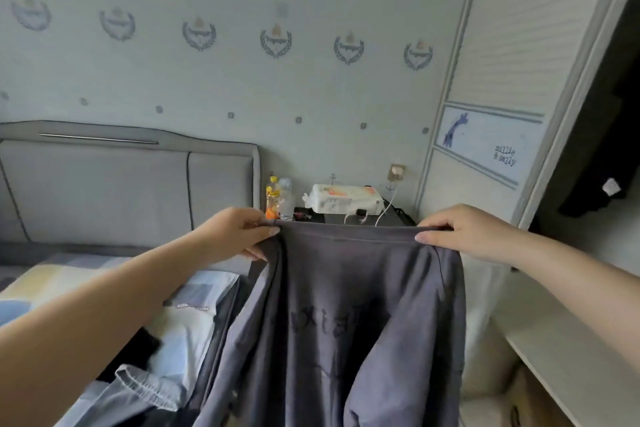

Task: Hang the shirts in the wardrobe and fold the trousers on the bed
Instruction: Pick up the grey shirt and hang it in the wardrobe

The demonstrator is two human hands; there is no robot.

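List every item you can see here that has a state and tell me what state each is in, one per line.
Dark grey printed shirt: held up, hanging, off the bed.
Left hand: grip pinching the shirt's top edge.
Right hand: grip pinching the shirt's top edge.
White louvred wardrobe door: slid open, dark interior showing.
Grey-blue trousers: crumpled on the bed, unfolded.
White tissue pack: lying flat.

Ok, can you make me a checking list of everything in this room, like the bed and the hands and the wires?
Surface: bed with a patchwork cover.
Job's things: grey shirt held up by its top edge; grey trousers lying on the bed.
Clutter: bottles and a tissue pack on the nightstand.
Grippers: left hand and right hand each pinch the shirt.
Cables: white cable from the wall socket.
Surroundings: wardrobe open, on the right.
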